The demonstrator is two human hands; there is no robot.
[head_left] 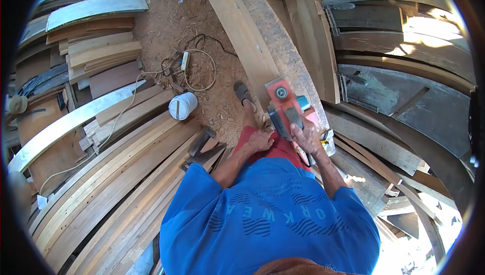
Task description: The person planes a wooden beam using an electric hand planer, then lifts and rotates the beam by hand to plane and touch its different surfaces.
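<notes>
My right hand (305, 138) is wrapped around the handle of a red handheld power tool (279, 93), a planer or belt sander by its look. The tool sits on the near end of a long pale board (247, 42), and its underside is hidden. That board lies along a rough-surfaced bench (278, 27). Over on the left, my left hand (260, 140) rests on the red shorts (280, 148) near the knee. Its fingers lie fairly flat, with nothing visible in them.
A white bucket (183, 106) stands on the dirt floor, left of my sandalled foot (245, 94). Beyond it lie a power strip (185, 61) and looped cables. Stacked planks (111, 184) fill the left side; more boards (404, 103) line the right. A hand saw (204, 154) lies near my left elbow.
</notes>
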